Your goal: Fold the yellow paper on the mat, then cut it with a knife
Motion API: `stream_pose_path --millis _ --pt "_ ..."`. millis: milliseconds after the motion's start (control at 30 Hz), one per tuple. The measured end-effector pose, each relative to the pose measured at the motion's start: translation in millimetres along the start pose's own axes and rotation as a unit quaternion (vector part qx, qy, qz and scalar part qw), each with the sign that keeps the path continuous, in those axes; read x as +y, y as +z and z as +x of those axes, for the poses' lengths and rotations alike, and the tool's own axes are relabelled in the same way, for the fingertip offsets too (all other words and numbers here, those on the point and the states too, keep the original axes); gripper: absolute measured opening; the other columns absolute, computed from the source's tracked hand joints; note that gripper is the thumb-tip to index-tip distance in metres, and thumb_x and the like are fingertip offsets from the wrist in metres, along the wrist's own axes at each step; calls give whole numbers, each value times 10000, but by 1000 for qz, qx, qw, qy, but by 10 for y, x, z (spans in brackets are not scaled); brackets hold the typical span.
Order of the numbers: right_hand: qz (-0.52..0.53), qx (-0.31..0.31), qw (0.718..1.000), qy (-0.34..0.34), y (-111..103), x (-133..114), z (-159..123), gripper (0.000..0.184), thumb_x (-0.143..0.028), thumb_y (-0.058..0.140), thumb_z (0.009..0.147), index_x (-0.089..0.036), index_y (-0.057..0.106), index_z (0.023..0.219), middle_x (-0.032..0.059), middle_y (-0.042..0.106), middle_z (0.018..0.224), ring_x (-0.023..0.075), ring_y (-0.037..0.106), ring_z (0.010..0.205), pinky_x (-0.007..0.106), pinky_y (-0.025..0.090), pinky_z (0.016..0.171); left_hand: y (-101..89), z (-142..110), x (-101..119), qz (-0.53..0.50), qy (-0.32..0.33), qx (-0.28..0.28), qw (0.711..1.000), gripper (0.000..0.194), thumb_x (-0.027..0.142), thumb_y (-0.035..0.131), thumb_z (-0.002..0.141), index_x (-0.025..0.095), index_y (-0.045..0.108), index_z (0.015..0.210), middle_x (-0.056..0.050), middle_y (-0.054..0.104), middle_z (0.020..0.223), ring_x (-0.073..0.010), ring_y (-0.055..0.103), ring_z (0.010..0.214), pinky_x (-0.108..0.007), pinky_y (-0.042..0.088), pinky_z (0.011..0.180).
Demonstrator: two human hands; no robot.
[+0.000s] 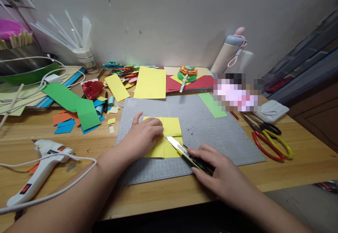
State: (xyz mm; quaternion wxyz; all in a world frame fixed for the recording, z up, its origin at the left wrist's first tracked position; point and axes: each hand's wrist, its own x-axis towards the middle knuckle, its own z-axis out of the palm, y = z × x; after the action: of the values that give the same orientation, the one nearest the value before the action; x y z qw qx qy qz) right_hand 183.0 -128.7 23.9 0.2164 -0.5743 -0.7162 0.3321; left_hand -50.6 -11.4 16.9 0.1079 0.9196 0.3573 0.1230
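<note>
Yellow paper (pixel 171 125) with crease or cut lines lies on the grey cutting mat (pixel 219 138). My left hand (pixel 144 136) rests on the left part of this paper, pressing it down, one finger raised and the others laid over the sheet. My right hand (pixel 218 169) grips a black and yellow utility knife (pixel 194 160). Its blade is out, and the tip is at the middle of the yellow paper, close to my left fingertips. The paper under my left palm is hidden.
Behind the mat are a yellow sheet (pixel 150 83), a paper flower (pixel 188 72) and a bottle (pixel 227 53). Scissors (pixel 269 141) lie right, by a light green strip (pixel 212 105). A corded glue gun (pixel 39 169) and green paper (pixel 71 102) are left.
</note>
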Motion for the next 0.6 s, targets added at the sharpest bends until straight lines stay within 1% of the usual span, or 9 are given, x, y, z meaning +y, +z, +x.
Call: stream_pose_path --millis 100,167,233,267,300,367,467,533,600 --pt "15 -10 1000 8 -46 21 -25 394 -144 561 803 -232 619 1183 60 612 947 206 607 882 376 503 815 -15 -9 -24 -5 1 -3 1000 151 148 512 878 240 606 803 28 647 1018 -189 577 1075 -574 35 1090" --pt "49 0 998 32 -80 47 -55 432 -182 587 787 -242 594 1215 78 634 1038 233 612 958 412 502 854 -50 -22 -41 -13 5 -11 1000 120 179 545 867 259 630 839 31 654 1045 -208 554 1139 -576 11 1095" --pt "98 18 993 67 -108 83 -98 445 -248 622 774 -249 584 1218 95 637 1143 264 599 1055 441 492 900 -99 -42 -53 -26 11 -31 999 67 261 605 845 275 642 899 23 657 1089 -244 509 1216 -584 -29 1097" --pt "129 21 988 87 -119 102 -123 431 -288 639 771 -247 591 1198 102 642 1154 272 600 1067 440 495 901 -121 -53 -57 -34 15 -42 998 117 320 638 825 278 642 935 13 655 1116 -263 486 1244 -588 -49 1097" --pt "166 12 980 107 -127 122 -149 413 -332 650 772 -240 598 1172 106 656 1122 272 616 1039 428 510 877 -140 -64 -57 -41 18 -53 998 197 376 664 802 278 636 971 0 650 1144 -279 470 1259 -590 -67 1098" --pt "258 -27 955 140 -137 156 -201 429 -426 657 780 -222 588 1151 97 676 997 236 661 855 377 549 747 -157 -82 -53 -45 21 -63 997 297 434 689 769 275 620 1009 -18 637 1187 -291 462 1263 -592 -83 1098" --pt "357 -79 917 162 -150 182 -264 585 -522 635 797 -231 498 1286 68 656 924 145 597 580 304 523 543 -136 -90 -35 -36 13 -54 998 282 397 696 764 269 602 998 -16 627 1197 -275 482 1232 -594 -66 1100" --pt "322 -87 930 152 -173 172 -284 563 -534 566 851 -266 487 1340 71 659 951 142 583 587 306 517 550 -114 -83 -21 -28 5 -47 998 264 368 707 753 262 593 966 -6 628 1168 -267 490 1211 -599 -41 1100" --pt "216 -86 967 104 -205 138 -285 453 -490 514 901 -317 542 1318 75 661 1015 185 622 752 351 532 688 -102 -73 -10 -24 1 -43 999 265 355 718 738 257 585 946 1 625 1145 -266 489 1200 -609 -22 1096"
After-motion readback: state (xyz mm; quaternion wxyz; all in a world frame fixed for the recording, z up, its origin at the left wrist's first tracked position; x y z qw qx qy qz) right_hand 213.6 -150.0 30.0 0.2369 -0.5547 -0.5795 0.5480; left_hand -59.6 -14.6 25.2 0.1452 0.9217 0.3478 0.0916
